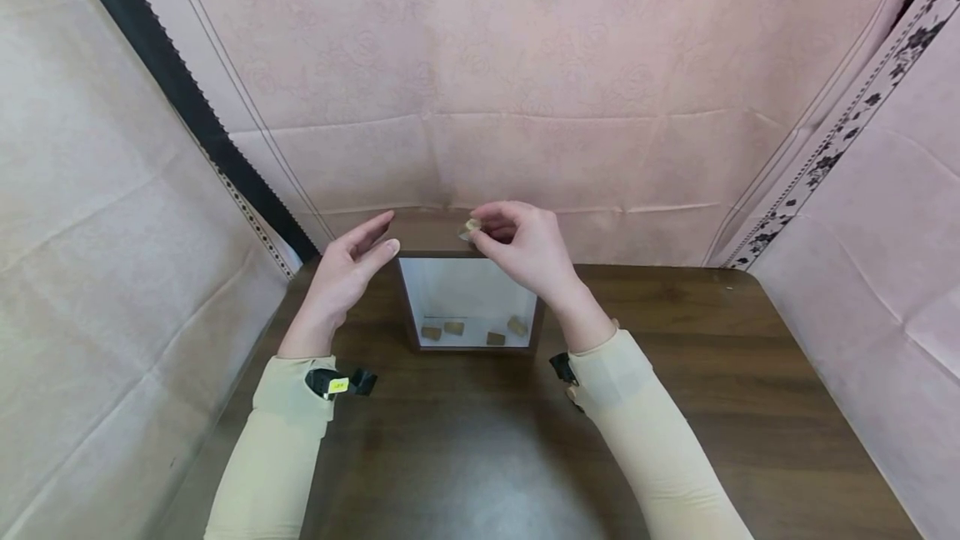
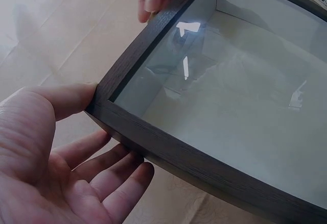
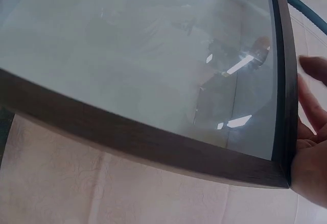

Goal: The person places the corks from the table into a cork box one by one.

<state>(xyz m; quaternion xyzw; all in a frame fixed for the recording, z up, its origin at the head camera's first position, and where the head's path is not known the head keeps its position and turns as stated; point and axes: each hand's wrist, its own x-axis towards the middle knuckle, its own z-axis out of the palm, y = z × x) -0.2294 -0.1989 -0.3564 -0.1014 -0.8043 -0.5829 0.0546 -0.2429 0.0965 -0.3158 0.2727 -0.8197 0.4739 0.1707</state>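
A glass-fronted display box (image 1: 408, 307) with a dark wood frame stands upright on the table. Several small tan blocks (image 1: 496, 339) lie along its bottom, behind the glass. Above the box's top edge, my right hand (image 1: 528, 248) pinches a small tan piece (image 1: 472, 226) between thumb and fingertips. My left hand (image 1: 341, 282) is at the upper left corner, fingers extended. In the left wrist view its thumb touches the frame corner (image 2: 104, 99), and the other fingers reach along the outer side. The right wrist view does not show the pinched piece.
The brown wooden table (image 1: 450, 457) reaches toward me and to both sides. Pale patterned cloth (image 1: 562, 65) hangs close behind the box, with more cloth at the left (image 1: 112, 273) and right (image 1: 885, 232).
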